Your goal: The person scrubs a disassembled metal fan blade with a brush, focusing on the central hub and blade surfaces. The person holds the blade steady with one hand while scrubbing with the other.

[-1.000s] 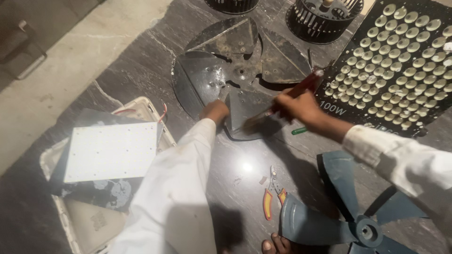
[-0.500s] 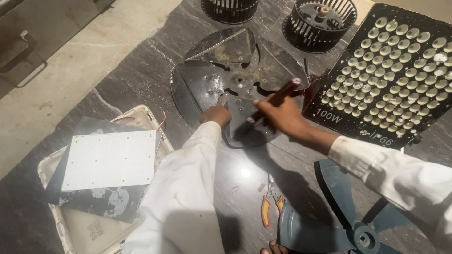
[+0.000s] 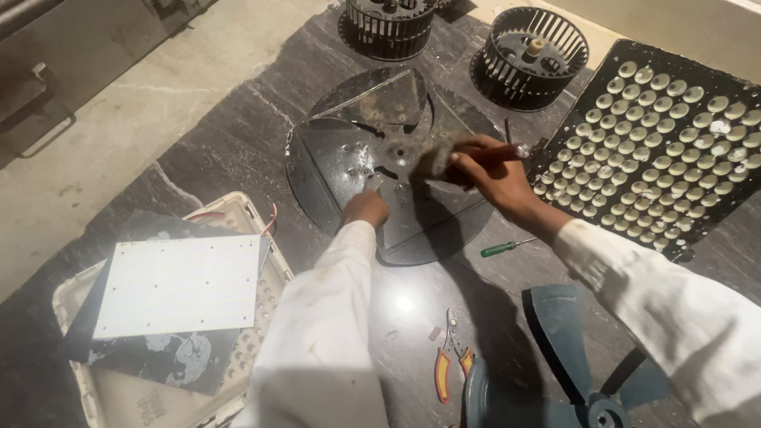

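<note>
A: Report the scene, left to right.

B: At far left I see a white tray point(image 3: 83, 317) on the dark stone floor point(image 3: 230, 150). A white rectangular panel point(image 3: 181, 285) lies across it on a dark sheet. Near the tray's upper corner, red wire point(image 3: 265, 224) shows.

A: Left hand?

B: My left hand point(image 3: 365, 208) rests on the dark metal fan blade point(image 3: 349, 158), at its lower middle. The fingers are curled down against the metal; I cannot tell whether they grip anything.

A: Position of the blade?

B: It lies flat on the floor, centre of view, dusty, with a hub hole near its middle.

A: Right hand?

B: My right hand point(image 3: 491, 170) is over the blade's right half. Its fingers are clenched around a brush point(image 3: 444, 158), handle pointing right, bristle end touching the blade near the hub.

A: Remaining items?

B: Green-handled screwdriver point(image 3: 507, 247) just below the blade's right edge. Orange-handled pliers point(image 3: 450, 361) nearer me. Blue-grey plastic fan point(image 3: 579, 364) at lower right. Two black blower wheels point(image 3: 535, 51) at top. A lamp panel point(image 3: 674, 143) with rows of round lenses at far right.
</note>
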`<state>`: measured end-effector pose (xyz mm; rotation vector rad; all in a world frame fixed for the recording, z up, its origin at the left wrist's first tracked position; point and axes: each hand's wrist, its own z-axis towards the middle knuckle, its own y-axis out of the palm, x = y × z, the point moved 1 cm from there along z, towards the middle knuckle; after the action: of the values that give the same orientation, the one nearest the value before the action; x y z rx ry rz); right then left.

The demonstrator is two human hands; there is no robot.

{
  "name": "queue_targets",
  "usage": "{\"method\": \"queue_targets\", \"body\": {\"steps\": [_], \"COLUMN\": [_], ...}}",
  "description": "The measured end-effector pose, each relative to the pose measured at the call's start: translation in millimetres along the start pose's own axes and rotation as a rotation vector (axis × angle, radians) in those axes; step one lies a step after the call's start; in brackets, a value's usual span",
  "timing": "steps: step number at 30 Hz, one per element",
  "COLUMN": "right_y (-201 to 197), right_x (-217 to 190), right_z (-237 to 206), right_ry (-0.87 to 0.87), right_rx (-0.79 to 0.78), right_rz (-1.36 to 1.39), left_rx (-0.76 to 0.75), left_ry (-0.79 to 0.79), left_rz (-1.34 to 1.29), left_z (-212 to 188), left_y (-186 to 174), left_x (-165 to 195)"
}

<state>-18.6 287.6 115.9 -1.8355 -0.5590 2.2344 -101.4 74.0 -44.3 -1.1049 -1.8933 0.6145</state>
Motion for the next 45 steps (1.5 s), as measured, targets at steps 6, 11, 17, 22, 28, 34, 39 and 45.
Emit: {"method": "queue_targets", "body": {"steps": [6,11,17,22,28,34,39,45], "right_y": [31,22,18,35,52,66,58,50], "right_x": [12,13,8,12,27,41,29,11], "right_z": [37,48,52,58,79,74,74,68], "right_ry": [0.303,-0.012,0.273,0.305,0.075,0.059,0.099,0.149], "right_rx": [-0.144,-0.058,-0.012,-0.135,-0.131,-0.232,-0.250,-0.174], "right_rz": [-0.027,-0.161,0.064,-0.067,0.119,0.193,0.071,-0.010], "left_rx": [0.006,-0.017,0.013,0.010,-0.016,-0.031,-0.062,-0.030], "left_ry": [-0.002,0.024,0.049,0.065,0.116,0.107,0.078,0.087], "left_rz": [0.022,0.052,0.034,-0.013,0.003,-0.042,-0.065,-0.048], "left_z": [-1,-3,4,3,-2,-1,3,1], "left_y": [2,4,8,8,3,0,2,4], "left_x": [6,5,2,-1,-1,-5,-2,-1]}}
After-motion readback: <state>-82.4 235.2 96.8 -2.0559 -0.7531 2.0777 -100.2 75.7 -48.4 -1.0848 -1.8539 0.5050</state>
